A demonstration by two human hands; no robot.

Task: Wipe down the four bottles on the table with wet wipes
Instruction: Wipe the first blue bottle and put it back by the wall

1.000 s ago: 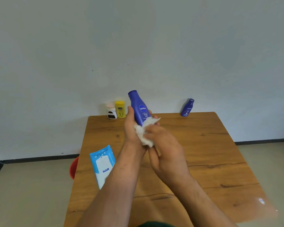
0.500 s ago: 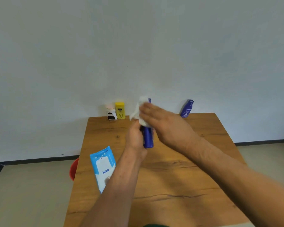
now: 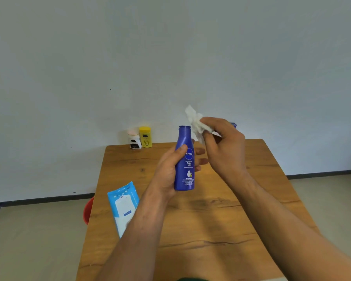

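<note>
My left hand (image 3: 167,171) grips a tall blue lotion bottle (image 3: 184,159) upright above the wooden table (image 3: 201,220), label facing me. My right hand (image 3: 224,147) pinches a crumpled white wet wipe (image 3: 196,121) just right of the bottle's cap, apart from it. A small white bottle (image 3: 134,139) and a yellow bottle (image 3: 145,137) stand side by side at the table's far left edge. A second small blue bottle (image 3: 233,125) is mostly hidden behind my right hand; only its top shows.
A blue and white wet wipe pack (image 3: 123,205) lies at the table's left edge, partly under my left forearm. A red bin (image 3: 88,210) sits on the floor left of the table. A plain wall stands right behind the far edge.
My right hand lifted the wipe off the bottle's top and moved to the right of it. My left hand turned the bottle so its label faces me.
</note>
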